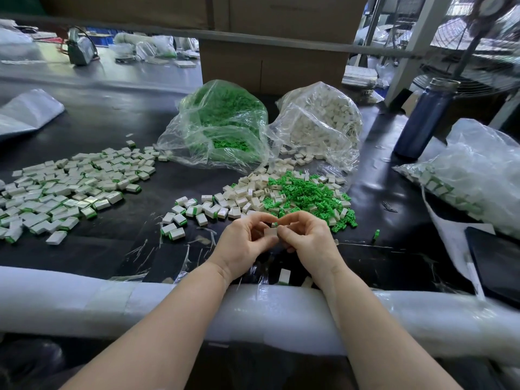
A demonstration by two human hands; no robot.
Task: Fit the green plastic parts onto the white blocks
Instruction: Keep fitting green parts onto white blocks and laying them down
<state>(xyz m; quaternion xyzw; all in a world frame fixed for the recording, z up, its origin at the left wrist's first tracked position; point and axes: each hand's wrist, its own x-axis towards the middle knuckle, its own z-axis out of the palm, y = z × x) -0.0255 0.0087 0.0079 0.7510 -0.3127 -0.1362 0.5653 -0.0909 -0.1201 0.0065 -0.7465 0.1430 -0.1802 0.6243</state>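
Finished pile (64,190): white blocks with green ends, too many to count, far left of the fingers.
Left hand (247,240): fingers curled, pinching one white block (270,231).
Block axis: long side runs roughly left to right, between both hands' fingertips.
Green part (275,224): one, at the block's top edge, just above the fingertips; its heading is unclear.
Right hand (306,235): fingers curled onto the same block.
Loose heap (298,195): mixed, uncountable, just beyond the fingers.
Bags: two, green bag (222,122) and white bag (323,122), farther back.
Open room: bare black tabletop (112,249) left of the hands; foam-padded edge (140,302) under the wrists.
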